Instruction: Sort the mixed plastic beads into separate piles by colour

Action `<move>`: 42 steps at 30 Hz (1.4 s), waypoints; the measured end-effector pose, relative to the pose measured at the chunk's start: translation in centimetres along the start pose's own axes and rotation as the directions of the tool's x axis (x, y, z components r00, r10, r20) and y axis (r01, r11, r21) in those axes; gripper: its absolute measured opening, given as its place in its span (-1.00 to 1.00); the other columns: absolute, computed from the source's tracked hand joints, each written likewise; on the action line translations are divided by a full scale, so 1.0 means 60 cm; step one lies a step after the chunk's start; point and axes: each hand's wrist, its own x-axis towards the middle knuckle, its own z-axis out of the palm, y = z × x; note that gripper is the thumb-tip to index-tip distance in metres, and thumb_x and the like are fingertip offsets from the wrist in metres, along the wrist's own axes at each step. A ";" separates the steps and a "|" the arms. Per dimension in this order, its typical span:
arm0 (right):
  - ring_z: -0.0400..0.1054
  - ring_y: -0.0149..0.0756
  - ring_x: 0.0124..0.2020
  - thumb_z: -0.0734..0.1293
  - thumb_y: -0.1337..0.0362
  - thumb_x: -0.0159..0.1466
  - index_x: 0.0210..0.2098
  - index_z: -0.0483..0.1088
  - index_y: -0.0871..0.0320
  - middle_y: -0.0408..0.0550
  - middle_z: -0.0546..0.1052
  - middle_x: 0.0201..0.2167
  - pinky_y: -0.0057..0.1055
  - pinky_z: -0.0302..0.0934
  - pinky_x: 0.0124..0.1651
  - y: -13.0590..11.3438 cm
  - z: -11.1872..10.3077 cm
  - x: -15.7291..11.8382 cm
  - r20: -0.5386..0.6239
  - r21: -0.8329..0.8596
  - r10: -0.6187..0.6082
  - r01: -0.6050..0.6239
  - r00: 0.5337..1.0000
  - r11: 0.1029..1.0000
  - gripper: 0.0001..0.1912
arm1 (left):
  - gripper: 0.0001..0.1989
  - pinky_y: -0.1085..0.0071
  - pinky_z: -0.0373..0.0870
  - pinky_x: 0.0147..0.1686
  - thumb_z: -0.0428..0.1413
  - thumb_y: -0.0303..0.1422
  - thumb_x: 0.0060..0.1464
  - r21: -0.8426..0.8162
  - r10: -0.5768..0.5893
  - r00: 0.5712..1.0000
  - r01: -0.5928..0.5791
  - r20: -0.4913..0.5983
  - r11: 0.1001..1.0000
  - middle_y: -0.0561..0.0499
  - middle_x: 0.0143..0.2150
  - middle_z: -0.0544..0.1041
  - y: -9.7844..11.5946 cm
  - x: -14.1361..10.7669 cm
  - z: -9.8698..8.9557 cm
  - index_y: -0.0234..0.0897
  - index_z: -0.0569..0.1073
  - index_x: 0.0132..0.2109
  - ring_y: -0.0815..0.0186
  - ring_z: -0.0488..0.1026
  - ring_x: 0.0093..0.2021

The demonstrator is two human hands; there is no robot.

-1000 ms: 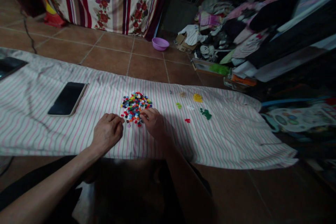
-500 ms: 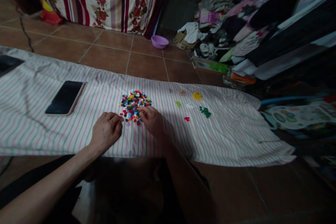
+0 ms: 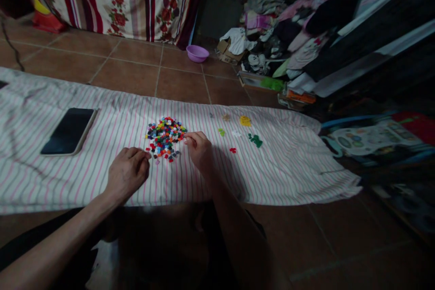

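Note:
A heap of small multicoloured pieces [image 3: 165,135] lies on the striped cloth [image 3: 285,167]. My left hand [image 3: 128,170] rests on the cloth at the heap's near left edge, fingers curled; whatever they may pinch is too small to name. At the heap's right edge is my right hand [image 3: 200,149], thumb and forefinger pressed together around something tiny that I cannot make out. Sorted groups lie to the right: yellow pieces [image 3: 245,121], dark green pieces [image 3: 255,140], white pieces [image 3: 236,134], light green pieces [image 3: 221,132], red pieces [image 3: 233,150] and beige pieces [image 3: 226,118].
A phone [image 3: 70,131] lies left of the heap, with part of another dark object at the far left edge. Beyond the cloth, a purple basin [image 3: 197,54] stands on the tiled floor, near piled clothes [image 3: 268,22] and a cardboard box [image 3: 229,52].
My right hand has drawn away from the heap toward the right, its fingers still pinched. My left hand stays beside the heap. The whole view has shifted slightly.

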 end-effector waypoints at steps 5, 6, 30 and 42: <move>0.43 -0.26 -0.25 0.22 0.36 0.24 -0.28 0.50 0.15 0.02 0.51 -0.27 -0.33 0.37 -0.13 0.020 -0.026 -0.005 -0.052 0.003 0.067 -0.067 0.996 0.998 -0.79 | -0.74 0.25 0.36 -0.22 -0.07 -0.38 0.19 -0.002 -0.014 1.000 0.014 -0.002 1.000 -0.06 -0.29 0.54 0.001 0.000 -0.001 -0.26 0.52 -0.26 0.18 0.39 -0.27; 0.43 -0.27 -0.25 0.22 0.36 0.23 -0.27 0.50 0.15 0.02 0.50 -0.27 -0.33 0.38 -0.13 0.023 -0.032 -0.007 -0.059 0.000 0.074 -0.075 0.995 0.997 -0.79 | -0.74 0.25 0.36 -0.22 -0.08 -0.38 0.19 -0.004 -0.016 1.000 0.016 0.000 1.000 -0.05 -0.28 0.54 0.001 0.000 -0.001 -0.26 0.52 -0.26 0.18 0.39 -0.27; 0.44 -0.25 -0.42 0.25 0.13 0.10 -0.33 0.48 0.13 -0.05 0.57 -0.43 -0.27 0.35 -0.21 0.116 -0.187 -0.043 -0.334 -0.120 0.394 -0.453 0.856 0.884 -0.74 | -0.72 0.22 0.38 -0.24 -0.09 -0.33 0.16 -0.019 -0.049 0.999 0.049 0.021 0.999 -0.08 -0.27 0.56 0.003 0.004 -0.003 -0.24 0.52 -0.28 0.15 0.42 -0.27; 0.45 -0.20 -0.35 0.23 0.18 0.09 -0.38 0.52 0.09 -0.05 0.60 -0.39 -0.26 0.30 -0.15 0.140 -0.208 -0.062 -0.248 -0.253 0.412 -0.469 0.877 0.846 -0.76 | -0.74 0.25 0.37 -0.24 -0.08 -0.35 0.17 0.001 -0.026 0.999 0.026 0.018 1.000 -0.06 -0.28 0.55 0.000 0.002 -0.002 -0.24 0.52 -0.27 0.16 0.41 -0.27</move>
